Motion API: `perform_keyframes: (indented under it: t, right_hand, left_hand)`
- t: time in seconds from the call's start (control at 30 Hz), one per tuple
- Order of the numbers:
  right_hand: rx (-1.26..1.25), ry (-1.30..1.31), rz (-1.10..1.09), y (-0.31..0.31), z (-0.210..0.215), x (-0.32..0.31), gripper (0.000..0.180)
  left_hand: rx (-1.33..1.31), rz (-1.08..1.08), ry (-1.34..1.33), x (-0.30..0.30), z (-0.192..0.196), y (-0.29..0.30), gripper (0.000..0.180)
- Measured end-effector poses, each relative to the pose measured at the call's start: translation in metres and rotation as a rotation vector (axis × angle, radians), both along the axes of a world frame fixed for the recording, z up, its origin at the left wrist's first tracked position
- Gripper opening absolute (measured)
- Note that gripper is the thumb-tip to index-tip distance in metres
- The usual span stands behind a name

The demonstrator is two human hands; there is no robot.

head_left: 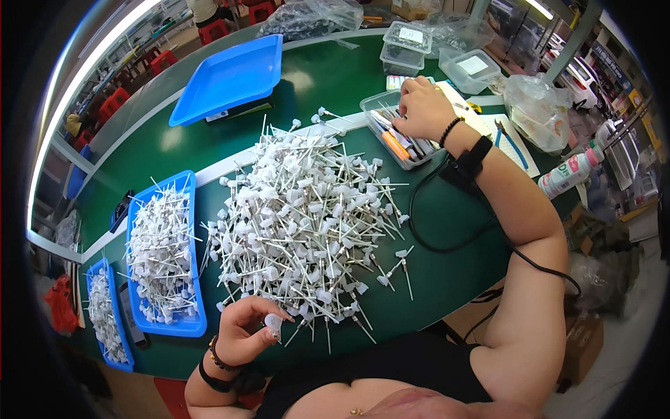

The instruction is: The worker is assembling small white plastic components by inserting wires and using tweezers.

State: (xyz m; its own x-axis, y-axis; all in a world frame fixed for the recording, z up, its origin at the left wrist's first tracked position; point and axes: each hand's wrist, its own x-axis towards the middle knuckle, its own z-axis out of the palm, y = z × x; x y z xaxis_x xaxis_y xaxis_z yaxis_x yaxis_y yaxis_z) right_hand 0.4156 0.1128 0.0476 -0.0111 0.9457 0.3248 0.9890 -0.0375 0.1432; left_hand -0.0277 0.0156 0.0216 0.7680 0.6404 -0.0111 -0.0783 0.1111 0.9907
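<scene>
- The left hand [241,334], at the near edge of the work surface, pinches one white-capped part [273,322] between thumb and fingertips.
- The green tabletop [447,265] extends from the person's torso toward the back; its surface is smooth and reflects light in patches.
- A large, loose pile of parts [300,216], white-capped with thin metallic stems, lies directly on the tabletop just beyond the left hand; a few parts lie apart at its edges.
- Two blue trays, the larger one [202,322] left of the pile and the narrower one [126,365] farther left, hold similar parts.
- A black cable [436,248] loops across the tabletop right of the pile.
- The right hand [427,112] is at a clear box [409,166] of pens, fingers bent downward; whether it grips anything cannot be told.
- Blue-handled pliers [513,145] lie on paper right of the box; a white and pink bottle [569,173] is near the right edge.
- Beyond, a third blue tray [230,73] sits tilted near stacked clear containers [405,49].
- In the room behind, red stools [163,61] stand at the left, below a long light tube [84,73].
</scene>
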Motion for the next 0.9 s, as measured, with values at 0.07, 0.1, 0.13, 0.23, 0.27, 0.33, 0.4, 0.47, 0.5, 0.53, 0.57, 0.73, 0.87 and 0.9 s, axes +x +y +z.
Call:
perform_keyframes:
  t: [0.07, 0.1, 0.13, 0.23, 0.27, 0.33, 0.4, 0.47, 0.5, 0.53, 0.57, 0.73, 0.87, 0.9]
  right_hand:
    - [-0.031, -0.031, -0.023, 0.002, -0.006, -0.001, 0.024]
    - [-0.071, -0.025, -0.051, 0.002, -0.005, -0.003, 0.025]
    - [-0.110, -0.020, -0.080, 0.002, -0.006, -0.003, 0.027]
    - [-0.107, 0.043, -0.072, 0.011, -0.009, 0.003, 0.028]
    - [-0.108, 0.044, -0.074, 0.010, -0.010, 0.005, 0.028]
    - [-0.021, 0.090, -0.033, 0.008, -0.008, 0.005, 0.027]
    - [-0.040, 0.139, -0.020, 0.005, -0.008, 0.010, 0.026]
    - [-0.058, 0.184, -0.008, 0.001, -0.007, 0.017, 0.025]
    - [-0.017, 0.260, -0.017, -0.001, -0.007, 0.020, 0.023]
    - [0.025, 0.336, -0.025, -0.003, -0.007, 0.023, 0.020]
    - [-0.001, 0.335, -0.036, -0.004, -0.003, 0.027, 0.024]
    - [-0.139, 0.854, -0.124, -0.008, 0.013, 0.038, 0.024]
    - [-0.105, 0.878, -0.138, -0.008, 0.022, 0.043, 0.024]
    - [-0.063, 0.881, -0.115, -0.006, 0.024, 0.046, 0.024]
  left_hand:
    - [-0.021, 0.012, 0.004, 0.001, 0.000, 0.000, 0.029]
    - [-0.024, 0.012, 0.004, 0.001, -0.001, 0.000, 0.029]
    - [-0.017, 0.004, -0.001, 0.001, -0.002, 0.001, 0.029]
    - [-0.020, -0.011, -0.009, 0.000, -0.002, 0.002, 0.029]
    - [-0.027, -0.017, -0.014, 0.000, -0.001, 0.002, 0.029]
    - [-0.027, -0.006, -0.010, 0.001, 0.000, 0.001, 0.029]
    - [-0.026, 0.004, -0.007, 0.002, 0.000, 0.001, 0.029]
    - [-0.014, -0.008, -0.005, 0.002, -0.001, 0.001, 0.029]
    - [-0.015, -0.008, -0.007, 0.002, -0.001, 0.001, 0.029]
    - [-0.009, -0.007, 0.003, 0.001, 0.000, 0.000, 0.029]
    - [-0.003, -0.007, 0.013, 0.001, 0.000, 0.000, 0.030]
    - [-0.011, 0.003, 0.006, 0.002, 0.001, 0.000, 0.030]
    - [-0.016, 0.005, 0.032, 0.000, 0.000, 0.000, 0.031]
    - [-0.014, 0.001, 0.031, 0.001, 0.000, 0.000, 0.031]
